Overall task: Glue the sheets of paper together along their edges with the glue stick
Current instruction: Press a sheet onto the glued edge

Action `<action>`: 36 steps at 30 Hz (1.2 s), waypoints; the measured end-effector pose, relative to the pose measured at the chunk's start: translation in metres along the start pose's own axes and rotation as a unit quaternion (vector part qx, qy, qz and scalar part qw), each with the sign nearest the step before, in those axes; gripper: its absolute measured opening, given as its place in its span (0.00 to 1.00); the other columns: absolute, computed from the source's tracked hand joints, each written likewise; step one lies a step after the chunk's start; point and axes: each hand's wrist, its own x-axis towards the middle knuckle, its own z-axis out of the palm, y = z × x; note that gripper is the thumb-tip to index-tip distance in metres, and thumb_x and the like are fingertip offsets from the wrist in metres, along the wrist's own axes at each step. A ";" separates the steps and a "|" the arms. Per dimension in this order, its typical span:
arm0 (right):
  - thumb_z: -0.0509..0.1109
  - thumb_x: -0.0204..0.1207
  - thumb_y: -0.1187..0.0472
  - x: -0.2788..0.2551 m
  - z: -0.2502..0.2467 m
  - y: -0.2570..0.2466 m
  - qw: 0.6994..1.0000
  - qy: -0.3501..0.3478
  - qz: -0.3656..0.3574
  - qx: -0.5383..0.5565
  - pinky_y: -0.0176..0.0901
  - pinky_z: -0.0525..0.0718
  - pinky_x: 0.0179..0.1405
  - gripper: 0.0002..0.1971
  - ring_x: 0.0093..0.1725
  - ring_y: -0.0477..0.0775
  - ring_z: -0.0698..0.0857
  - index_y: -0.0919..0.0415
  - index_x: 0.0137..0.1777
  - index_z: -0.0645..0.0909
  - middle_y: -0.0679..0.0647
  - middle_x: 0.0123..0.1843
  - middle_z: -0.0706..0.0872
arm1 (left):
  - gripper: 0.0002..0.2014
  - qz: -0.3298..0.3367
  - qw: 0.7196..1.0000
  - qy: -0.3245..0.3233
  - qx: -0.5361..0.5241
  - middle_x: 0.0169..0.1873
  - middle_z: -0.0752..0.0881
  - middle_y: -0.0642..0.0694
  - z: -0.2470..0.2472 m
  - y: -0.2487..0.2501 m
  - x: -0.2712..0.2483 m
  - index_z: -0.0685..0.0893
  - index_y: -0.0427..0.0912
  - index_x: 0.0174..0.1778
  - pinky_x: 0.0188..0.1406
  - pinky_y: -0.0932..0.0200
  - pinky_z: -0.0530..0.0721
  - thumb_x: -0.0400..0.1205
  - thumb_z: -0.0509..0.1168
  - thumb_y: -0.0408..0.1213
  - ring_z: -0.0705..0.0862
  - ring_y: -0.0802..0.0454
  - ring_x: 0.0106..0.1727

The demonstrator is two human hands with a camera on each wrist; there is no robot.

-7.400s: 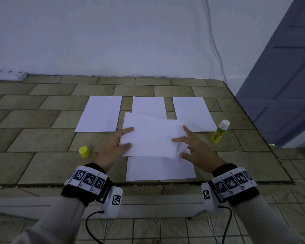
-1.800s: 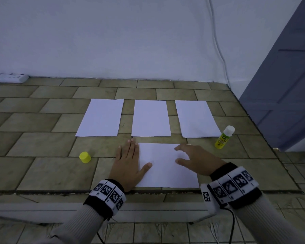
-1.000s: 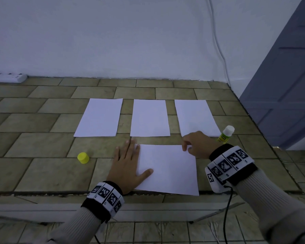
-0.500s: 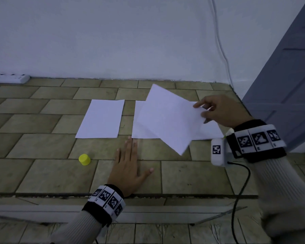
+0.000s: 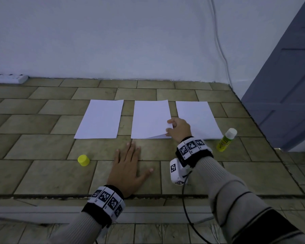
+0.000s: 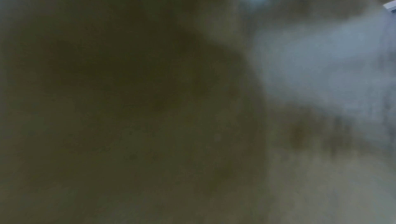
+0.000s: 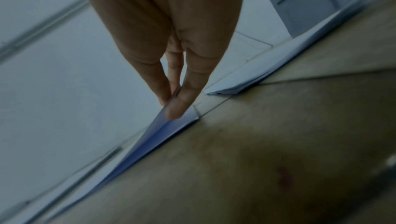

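Three white paper stacks lie in a row on the tiled surface: left sheet (image 5: 100, 119), middle stack (image 5: 149, 118) and right sheet (image 5: 197, 118). My right hand (image 5: 169, 128) pinches the right edge of the glued sheet lying on the middle stack; its near right corner stays lifted. In the right wrist view my right hand (image 7: 171, 107) pinches that paper edge (image 7: 150, 136) between thumb and fingers. My left hand (image 5: 128, 166) rests flat, fingers straight, on bare tile in front of the middle stack. The uncapped glue stick (image 5: 226, 140) stands at the right. Its yellow cap (image 5: 83, 160) sits at the left.
A white power strip (image 5: 9, 78) lies against the wall at far left. A cable (image 5: 218, 41) runs down the wall at the back right, beside a grey-blue door (image 5: 285, 85). The surface's front edge (image 5: 165, 196) runs just behind my wrists. The left wrist view is dark and blurred.
My right hand lifted the glued sheet from the front of the surface, carried it back and laid it on the middle stack. My left hand stayed flat in place.
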 end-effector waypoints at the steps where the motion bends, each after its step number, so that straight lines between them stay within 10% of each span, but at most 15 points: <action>1: 0.70 0.76 0.68 0.000 0.001 0.000 0.999 -0.007 -0.010 -0.041 0.31 0.76 0.52 0.18 0.58 0.60 0.84 0.65 0.66 0.79 0.62 0.59 0.82 | 0.50 0.000 1.000 0.002 -0.003 0.86 0.42 0.46 -0.001 0.000 0.000 0.49 0.43 0.87 0.83 0.43 0.34 0.75 0.30 0.75 0.36 0.52 0.85; 24: 0.67 0.79 0.57 -0.001 0.012 -0.010 0.948 -0.059 0.007 -0.313 0.50 0.76 0.56 0.18 0.67 0.61 0.71 0.60 0.67 0.72 0.62 0.68 0.71 | 0.52 0.006 1.000 0.003 -0.006 0.86 0.45 0.45 0.001 -0.002 0.001 0.51 0.43 0.86 0.84 0.42 0.37 0.74 0.26 0.76 0.39 0.50 0.86; 31: 0.69 0.78 0.55 -0.024 -0.017 -0.023 0.985 0.065 -0.094 -0.127 0.50 0.77 0.61 0.18 0.64 0.59 0.76 0.59 0.66 0.76 0.60 0.64 0.74 | 0.47 -0.021 0.970 0.031 -0.242 0.84 0.59 0.51 -0.041 0.000 -0.003 0.61 0.49 0.84 0.84 0.46 0.54 0.74 0.39 0.76 0.51 0.56 0.85; 36: 0.70 0.77 0.59 -0.057 -0.069 -0.025 0.929 0.267 -0.244 -0.084 0.48 0.76 0.60 0.14 0.59 0.56 0.78 0.60 0.61 0.79 0.57 0.59 0.79 | 0.30 -0.056 0.944 0.098 -0.310 0.73 0.75 0.53 -0.101 -0.018 0.015 0.72 0.45 0.78 0.75 0.55 0.68 0.83 0.61 0.58 0.70 0.56 0.75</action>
